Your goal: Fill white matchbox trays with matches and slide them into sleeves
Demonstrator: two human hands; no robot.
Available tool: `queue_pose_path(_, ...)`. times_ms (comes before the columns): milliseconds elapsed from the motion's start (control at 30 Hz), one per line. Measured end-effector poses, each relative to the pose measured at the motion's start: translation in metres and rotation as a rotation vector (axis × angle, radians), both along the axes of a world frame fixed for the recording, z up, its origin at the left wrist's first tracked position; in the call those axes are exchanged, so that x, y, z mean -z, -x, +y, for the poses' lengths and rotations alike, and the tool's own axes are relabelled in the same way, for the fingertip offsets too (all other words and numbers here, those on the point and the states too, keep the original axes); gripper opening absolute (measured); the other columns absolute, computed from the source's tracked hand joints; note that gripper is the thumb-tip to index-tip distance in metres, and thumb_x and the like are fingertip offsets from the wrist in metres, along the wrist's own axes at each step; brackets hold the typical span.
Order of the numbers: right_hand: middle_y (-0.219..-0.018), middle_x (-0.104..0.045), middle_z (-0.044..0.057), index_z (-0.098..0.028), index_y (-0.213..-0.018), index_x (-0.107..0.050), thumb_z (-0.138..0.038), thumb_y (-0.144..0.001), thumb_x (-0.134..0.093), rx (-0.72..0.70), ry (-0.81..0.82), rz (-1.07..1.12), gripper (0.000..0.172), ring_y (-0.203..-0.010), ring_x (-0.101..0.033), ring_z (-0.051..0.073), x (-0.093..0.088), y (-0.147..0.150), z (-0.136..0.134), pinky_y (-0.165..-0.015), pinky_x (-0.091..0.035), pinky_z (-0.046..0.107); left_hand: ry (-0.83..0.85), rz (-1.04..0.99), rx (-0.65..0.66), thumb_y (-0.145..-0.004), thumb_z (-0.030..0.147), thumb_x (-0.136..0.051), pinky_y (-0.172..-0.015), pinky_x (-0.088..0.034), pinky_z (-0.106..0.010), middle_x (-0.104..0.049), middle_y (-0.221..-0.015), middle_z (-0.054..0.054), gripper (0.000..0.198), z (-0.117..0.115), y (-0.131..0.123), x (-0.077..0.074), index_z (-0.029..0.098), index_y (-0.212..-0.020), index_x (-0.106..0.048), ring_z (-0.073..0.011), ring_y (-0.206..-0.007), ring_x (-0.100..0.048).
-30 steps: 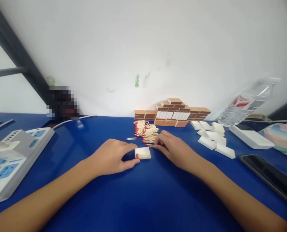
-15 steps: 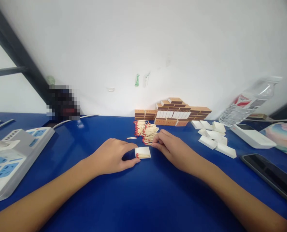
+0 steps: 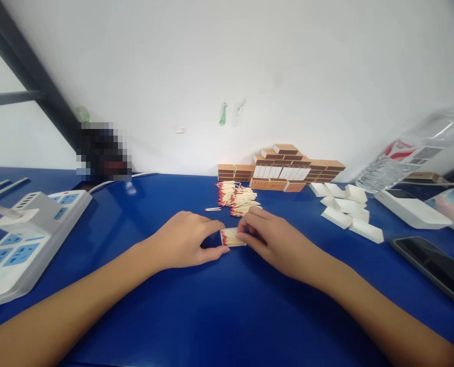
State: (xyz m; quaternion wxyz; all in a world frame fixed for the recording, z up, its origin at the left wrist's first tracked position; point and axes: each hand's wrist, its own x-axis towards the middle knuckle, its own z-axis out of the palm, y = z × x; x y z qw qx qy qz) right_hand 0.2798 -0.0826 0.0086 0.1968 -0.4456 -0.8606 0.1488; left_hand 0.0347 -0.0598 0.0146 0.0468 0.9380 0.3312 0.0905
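A small white matchbox tray (image 3: 244,244) lies on the blue table with red-tipped matches (image 3: 230,237) inside, heads to the left. My left hand (image 3: 186,239) grips the tray's left end between thumb and index finger. Over its right end, my right hand (image 3: 276,237) is closed in a pinch on matches at the tray; the fingers partly cover them. Just behind stands a heap of loose matches (image 3: 237,199). A couple of single matches (image 3: 212,209) lie to the left of the heap.
Stacked brown matchboxes (image 3: 278,171) line the wall. Several white trays (image 3: 336,217) lie to the right, near a white device (image 3: 412,209), a phone (image 3: 433,267) and a leaning plastic bottle (image 3: 410,150). A power strip (image 3: 35,244) sits at the left.
My right hand has moved from the match heap to the tray, and more matches now show in it. My left hand keeps its hold. The whole view has shifted slightly.
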Motion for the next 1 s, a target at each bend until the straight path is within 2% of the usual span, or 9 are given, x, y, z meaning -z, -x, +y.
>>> queue_pose_path(167,-0.099,-0.063,0.004,-0.024,-0.097,-0.065,-0.024,-0.1,-0.057,0.008,0.002,0.002,0.009,-0.08,-0.06,0.017,-0.006,-0.005,0.0,-0.068,-0.046,0.03,0.015,-0.024,0.007,-0.097,0.047,-0.061,-0.064,-0.045,-0.03,-0.077,-0.089,-0.001,0.032,0.0,0.0,-0.001,0.022,-0.112,-0.072,-0.0194,-0.078,-0.073)
queue_pose_path(300,-0.09,-0.062,0.003,-0.024,-0.092,-0.067,-0.028,-0.1,-0.058,0.007,0.016,0.067,0.013,-0.075,-0.058,0.016,-0.01,-0.011,0.005,-0.066,-0.044,0.029,0.015,-0.03,-0.006,-0.096,0.047,-0.061,-0.063,-0.044,-0.029,-0.077,-0.088,-0.001,0.032,0.001,0.001,-0.002,0.022,-0.113,-0.072,-0.0189,-0.076,-0.072)
queue_pose_path(400,-0.084,-0.061,0.003,-0.022,-0.087,-0.065,-0.03,-0.1,-0.057,0.09,-0.088,0.07,0.017,-0.07,-0.055,0.016,-0.009,-0.024,0.015,-0.064,-0.042,0.03,0.031,-0.064,-0.009,-0.095,0.046,-0.063,-0.061,-0.042,-0.028,-0.074,-0.081,0.0,0.032,-0.001,0.001,-0.004,0.022,-0.112,-0.073,-0.0165,-0.069,-0.068)
queue_pose_path(500,-0.088,-0.06,0.004,-0.022,-0.093,-0.065,-0.029,-0.099,-0.059,0.136,-0.166,0.012,0.012,-0.075,-0.056,0.018,-0.002,-0.036,0.026,-0.068,-0.042,0.031,0.076,-0.097,0.001,-0.092,0.046,-0.065,-0.059,-0.04,-0.026,-0.07,-0.073,0.002,0.032,-0.003,-0.001,-0.006,0.023,-0.111,-0.074,-0.0141,-0.063,-0.063)
queue_pose_path(667,-0.093,-0.058,0.004,-0.023,-0.104,-0.068,-0.029,-0.099,-0.06,0.06,-0.074,0.025,0.012,-0.076,-0.056,0.017,0.011,-0.038,0.035,-0.07,-0.043,0.03,0.114,-0.04,-0.013,-0.094,0.045,-0.063,-0.057,-0.036,-0.026,-0.065,-0.066,0.003,0.032,-0.004,-0.004,-0.005,0.023,-0.114,-0.073,-0.0139,-0.058,-0.059)
queue_pose_path(867,-0.088,-0.054,0.001,-0.02,-0.09,-0.064,-0.025,-0.1,-0.058,0.066,-0.051,0.049,0.013,-0.071,-0.051,0.014,0.017,-0.027,0.037,-0.066,-0.04,0.028,0.107,-0.027,0.018,-0.095,0.046,-0.062,-0.06,-0.038,-0.027,-0.071,-0.077,0.001,0.032,-0.005,-0.006,-0.001,0.022,-0.113,-0.072,-0.015,-0.065,-0.063)
queue_pose_path(1000,-0.09,-0.056,0.002,-0.02,-0.087,-0.061,-0.025,-0.099,-0.06,0.103,-0.03,0.017,0.014,-0.072,-0.051,0.015,0.017,-0.027,0.036,-0.066,-0.04,0.028,0.11,-0.029,0.024,-0.095,0.047,-0.061,-0.061,-0.038,-0.026,-0.07,-0.075,0.001,0.032,-0.006,-0.006,0.001,0.023,-0.114,-0.072,-0.015,-0.066,-0.064)
